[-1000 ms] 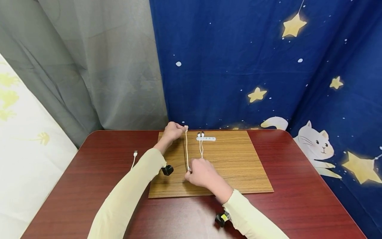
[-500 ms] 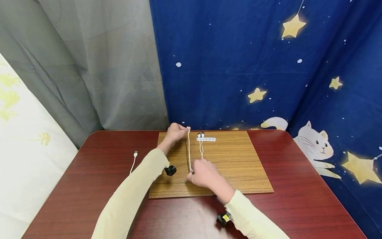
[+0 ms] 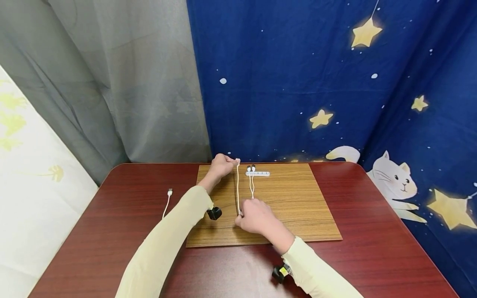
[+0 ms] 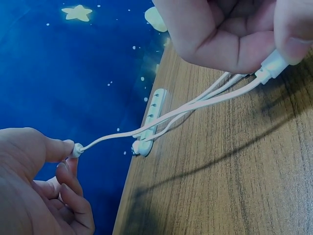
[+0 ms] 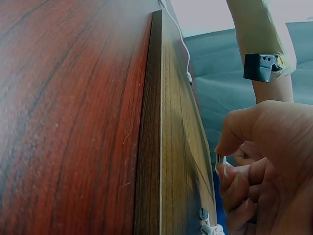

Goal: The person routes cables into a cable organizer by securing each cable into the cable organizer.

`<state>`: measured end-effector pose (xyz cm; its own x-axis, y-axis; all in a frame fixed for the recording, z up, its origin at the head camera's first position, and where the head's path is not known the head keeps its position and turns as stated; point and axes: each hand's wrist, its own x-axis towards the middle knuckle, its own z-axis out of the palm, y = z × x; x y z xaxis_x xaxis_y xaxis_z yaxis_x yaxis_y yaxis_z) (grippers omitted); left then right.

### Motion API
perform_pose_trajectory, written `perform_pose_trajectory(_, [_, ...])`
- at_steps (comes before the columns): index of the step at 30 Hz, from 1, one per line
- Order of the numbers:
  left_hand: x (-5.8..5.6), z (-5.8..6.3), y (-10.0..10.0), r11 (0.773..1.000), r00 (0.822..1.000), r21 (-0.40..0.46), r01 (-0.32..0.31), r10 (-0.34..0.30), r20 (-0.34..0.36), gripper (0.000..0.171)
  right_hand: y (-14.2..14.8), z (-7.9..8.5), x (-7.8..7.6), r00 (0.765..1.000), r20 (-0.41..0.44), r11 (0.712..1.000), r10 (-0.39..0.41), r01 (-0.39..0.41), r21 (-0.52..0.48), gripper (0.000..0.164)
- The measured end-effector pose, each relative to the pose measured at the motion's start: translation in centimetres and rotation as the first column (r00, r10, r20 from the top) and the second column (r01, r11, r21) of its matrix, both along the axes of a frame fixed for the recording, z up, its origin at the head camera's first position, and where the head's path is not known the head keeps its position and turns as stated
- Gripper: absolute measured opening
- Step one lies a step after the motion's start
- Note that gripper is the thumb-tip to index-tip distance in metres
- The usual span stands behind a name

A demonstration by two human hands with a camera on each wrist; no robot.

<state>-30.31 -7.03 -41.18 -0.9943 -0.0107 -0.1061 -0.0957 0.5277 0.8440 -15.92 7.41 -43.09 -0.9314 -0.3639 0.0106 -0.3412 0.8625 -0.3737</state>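
A white USB cable (image 3: 238,188) is stretched straight between my two hands, above a wood-grain board (image 3: 294,207). My left hand (image 3: 222,165) pinches its far end between thumb and finger, by the board's back edge. The near end is pinched by my right hand (image 3: 257,217) over the board's middle; a metal plug tip (image 5: 219,158) shows at those fingertips in the right wrist view. Just right of the cable, a white cable clip strip (image 3: 263,174) lies along the back of the board. Two white cables (image 3: 251,182) sit in its left slots, their lower parts hidden behind my right hand.
Another white USB cable (image 3: 167,200) lies on the red-brown table (image 3: 123,211) left of the board, partly covered by the left sleeve (image 3: 164,236). Grey and blue curtains (image 3: 268,103) hang behind the table's back edge. Small black cameras (image 3: 214,213) are on both wrists.
Both hands have shifted slightly to the right with the stretched cable, bringing it closer to the clip strip. The clip strip and its two cables look unmoved.
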Motion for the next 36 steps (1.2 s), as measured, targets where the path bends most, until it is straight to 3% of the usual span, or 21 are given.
perform_pose_trajectory(13, [0.07,-0.03,0.03,0.999,0.999,0.013,0.038,-0.037,-0.038,0.033,0.21,-0.27,-0.29,0.999,0.043,1.000,-0.010,0.010,-0.007,0.025])
perform_pose_trajectory(36, [0.11,-0.03,0.18,0.997,0.998,0.052,0.060,-0.058,-0.036,0.035,0.37,-0.24,-0.36,0.998,0.059,1.000,-0.023,0.022,0.017,0.025])
